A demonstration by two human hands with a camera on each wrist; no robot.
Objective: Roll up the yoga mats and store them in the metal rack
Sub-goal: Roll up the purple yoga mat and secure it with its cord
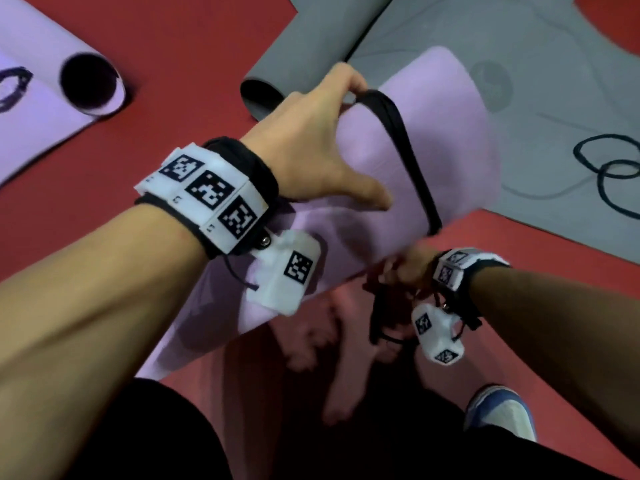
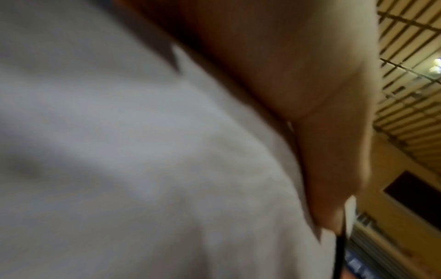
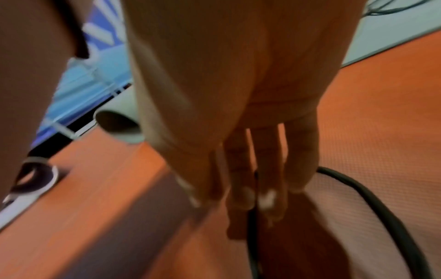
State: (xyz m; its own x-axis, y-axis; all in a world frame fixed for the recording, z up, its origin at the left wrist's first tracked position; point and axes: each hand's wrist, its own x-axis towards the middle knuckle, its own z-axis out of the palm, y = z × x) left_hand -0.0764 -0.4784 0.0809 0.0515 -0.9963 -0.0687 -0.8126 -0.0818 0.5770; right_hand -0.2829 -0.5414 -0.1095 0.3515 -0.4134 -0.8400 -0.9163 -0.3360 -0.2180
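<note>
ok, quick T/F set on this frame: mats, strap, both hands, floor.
1. The left hand pulls a black strap over the rolled purple mat. True.
2. The rolled purple mat is already in the metal rack. False: it is held up above the red floor; no rack shows in the head view.
3. The grey mat is partly rolled, one end flat. True.
4. The right hand is empty and open. False: its fingers are curled on a black strap end under the roll.
5. A second purple mat lies on the left. True.
</note>
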